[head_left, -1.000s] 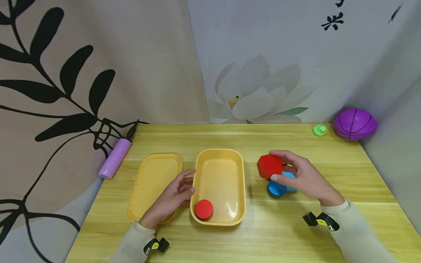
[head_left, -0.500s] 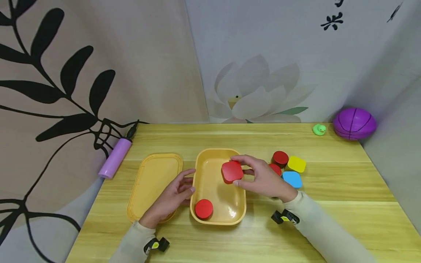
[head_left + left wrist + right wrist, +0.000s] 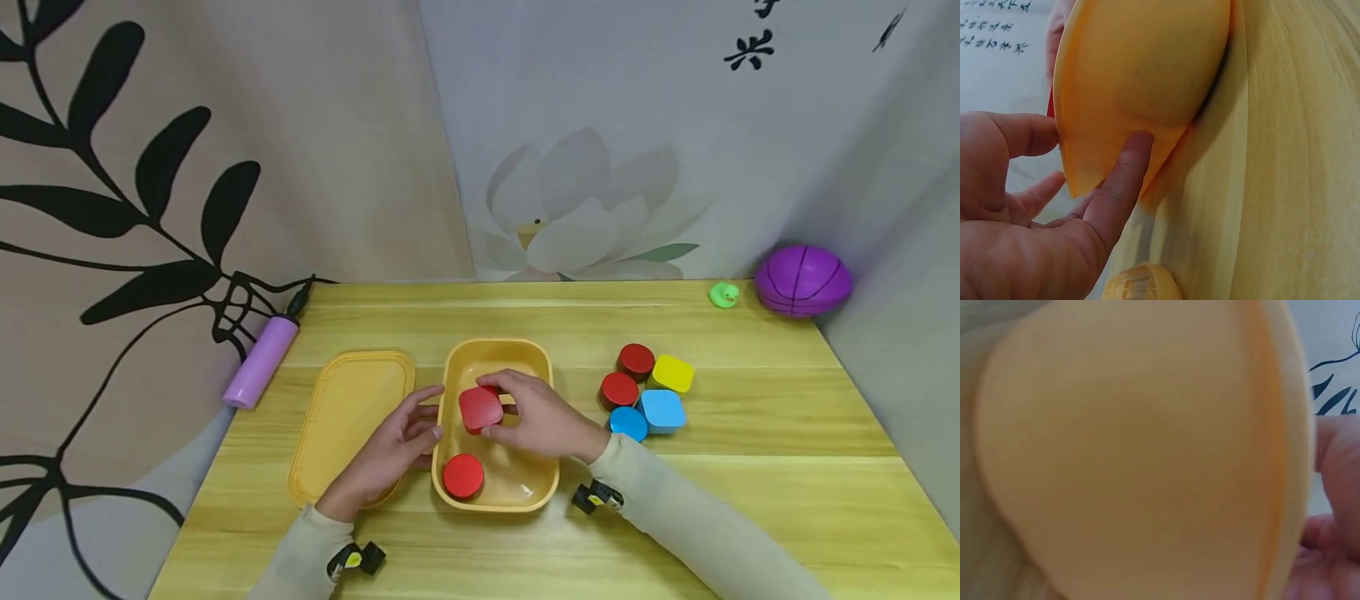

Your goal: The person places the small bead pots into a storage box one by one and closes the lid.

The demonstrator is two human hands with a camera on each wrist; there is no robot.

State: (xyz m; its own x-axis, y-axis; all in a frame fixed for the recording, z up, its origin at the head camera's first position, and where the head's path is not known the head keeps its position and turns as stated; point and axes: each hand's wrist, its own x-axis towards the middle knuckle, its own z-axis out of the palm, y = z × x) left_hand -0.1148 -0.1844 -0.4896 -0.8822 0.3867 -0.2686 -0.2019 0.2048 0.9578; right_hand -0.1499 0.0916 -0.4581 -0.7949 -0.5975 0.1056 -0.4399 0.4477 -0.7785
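My right hand (image 3: 536,414) pinches a red rounded-square block (image 3: 480,408) between thumb and fingers, over the upper half of a yellow plastic box (image 3: 517,504). Whether the block touches the box floor I cannot tell. A red round block (image 3: 464,476) lies in the box's lower left corner. My left hand (image 3: 397,446) touches the box's left side from outside. In the left wrist view its fingers (image 3: 1127,164) rest against the outer wall and rim. The outer wall of the box (image 3: 1129,444) hides the held block in the right wrist view.
Right of the box sit two red round blocks (image 3: 618,390), a yellow block (image 3: 672,374), a blue square block (image 3: 662,412) and a blue round block (image 3: 628,423). The yellow lid (image 3: 348,417) lies left. Farther back are a green duck (image 3: 723,294), purple ball (image 3: 802,281) and purple cylinder (image 3: 262,361).
My right hand has carried the red rounded-square block left, from above the other blocks to over the box. My left hand has stayed at the box's side.
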